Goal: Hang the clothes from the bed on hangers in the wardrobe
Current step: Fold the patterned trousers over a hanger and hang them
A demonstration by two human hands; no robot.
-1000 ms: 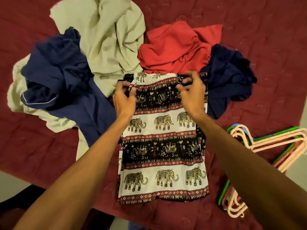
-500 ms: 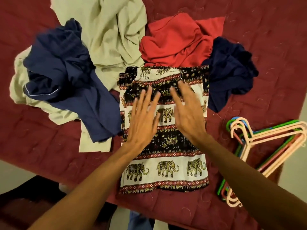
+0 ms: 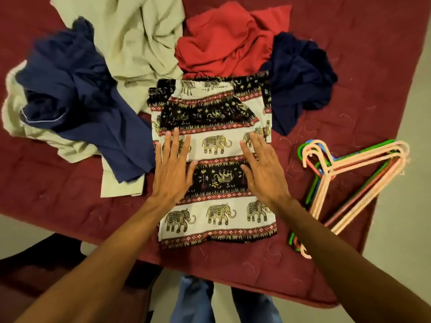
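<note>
Spread apart since before, both hands (image 3: 173, 173) (image 3: 262, 170) lie flat and open on the elephant-print garment (image 3: 217, 145).

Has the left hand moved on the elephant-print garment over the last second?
Yes. The left hand slid from the waistband toward the person, now lying flat mid-garment.

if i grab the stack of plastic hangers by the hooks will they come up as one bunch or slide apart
The hangers look rigid and thin, so probably light. Their hooks are nested but the frames fan out loosely, so they would likely swing and splay. Smooth plastic may slip; one or two near the quilt edge could drop.
</note>
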